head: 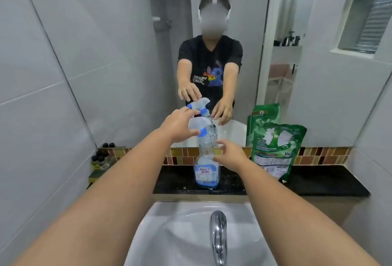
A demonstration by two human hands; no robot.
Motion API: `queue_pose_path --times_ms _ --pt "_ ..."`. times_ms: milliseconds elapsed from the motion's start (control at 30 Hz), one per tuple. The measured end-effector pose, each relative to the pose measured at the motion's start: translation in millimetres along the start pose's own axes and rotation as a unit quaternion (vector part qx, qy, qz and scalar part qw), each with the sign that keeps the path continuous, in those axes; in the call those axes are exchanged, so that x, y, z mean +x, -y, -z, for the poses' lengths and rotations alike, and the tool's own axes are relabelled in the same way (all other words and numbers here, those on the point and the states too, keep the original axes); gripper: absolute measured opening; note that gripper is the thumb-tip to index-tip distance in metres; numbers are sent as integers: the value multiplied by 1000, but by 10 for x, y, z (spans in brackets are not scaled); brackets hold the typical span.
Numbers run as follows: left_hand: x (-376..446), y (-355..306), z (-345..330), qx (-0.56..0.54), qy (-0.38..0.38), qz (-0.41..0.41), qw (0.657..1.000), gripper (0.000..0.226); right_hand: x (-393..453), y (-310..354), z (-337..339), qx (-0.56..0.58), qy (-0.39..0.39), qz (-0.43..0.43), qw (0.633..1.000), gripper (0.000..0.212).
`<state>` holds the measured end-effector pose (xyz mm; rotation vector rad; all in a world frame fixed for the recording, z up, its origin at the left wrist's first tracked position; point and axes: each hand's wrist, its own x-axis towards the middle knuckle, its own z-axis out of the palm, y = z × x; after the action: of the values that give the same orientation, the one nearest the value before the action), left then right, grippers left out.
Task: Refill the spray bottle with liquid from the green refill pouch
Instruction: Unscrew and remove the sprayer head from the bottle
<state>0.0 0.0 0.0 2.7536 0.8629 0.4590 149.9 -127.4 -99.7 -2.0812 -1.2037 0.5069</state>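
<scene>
A clear spray bottle with a blue label and a white-and-blue trigger head stands upright on the black ledge in front of the mirror. My left hand reaches around the trigger head, with fingers above it and thumb below, spread and just at its surface. My right hand is beside the bottle's middle, its loosely spread fingertips at the right side of the bottle. The green refill pouch stands to the right of the bottle and leans against the mirror, untouched.
A white sink with a chrome tap lies directly below my arms. Several small dark-capped jars sit at the ledge's left end. The mirror rises right behind the ledge, and tiled walls close in on both sides.
</scene>
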Motion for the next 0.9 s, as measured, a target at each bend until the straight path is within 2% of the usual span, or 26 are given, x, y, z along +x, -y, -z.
queue_pose_path --times_ms 133,233,500,667,900 --pt "59 131 -87 15 3 -26 1000 64 114 42 -76 118 -22 -15 993 68" --pt "101 196 -157 5 -8 -35 999 59 173 35 -161 142 -32 -9 989 66" --pt "264 278 -102 -91 79 -40 992 46 282 -14 -324 106 -60 2 993 51" --pt "290 297 -4 -119 82 -50 988 37 303 -45 -328 97 -52 8 994 41" --pt "309 292 306 -149 56 -56 986 31 328 -78 -283 89 -45 15 995 44"
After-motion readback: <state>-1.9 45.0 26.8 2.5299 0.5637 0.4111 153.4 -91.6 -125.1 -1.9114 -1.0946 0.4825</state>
